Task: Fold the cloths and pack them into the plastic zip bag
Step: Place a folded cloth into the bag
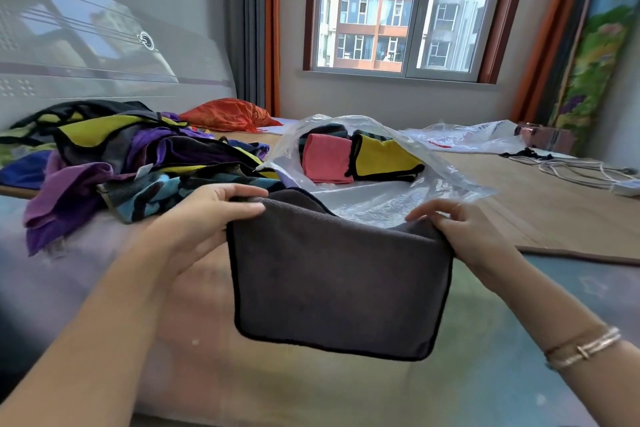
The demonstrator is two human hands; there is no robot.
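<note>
Both hands are up holding a grey cloth (341, 284) with black edging — it hangs doubled over, fold at the top, the lower edge dangling above the bed (485, 385). The left hand (211, 215) pinches the top left corner, thumb over the near side and fingers stretched along the far side. The right hand (464, 232) grips the top right corner with its fingers curled over the fold. There's a pair of thin bracelets (585, 348) on the right wrist.

Right behind the grey cloth sits the plastic zip bag (388, 198), mouth open toward the camera. Inside it you can see a folded pink cloth (325, 158) and, just beside it on the right, a yellow cloth (382, 158) with black trim, touching each other.

To the left of the bag there's a messy pile of unfolded cloths (114, 163) — purple, yellow, blue, dark ones all tangled together. Further back near the headboard lies an orange bundle (228, 115). A second clear plastic bag (467, 137) lies flat off to the right on a bamboo mat (540, 198), with some white cables (585, 170) past it. A window (408, 7) at the back looks out on apartment blocks.
</note>
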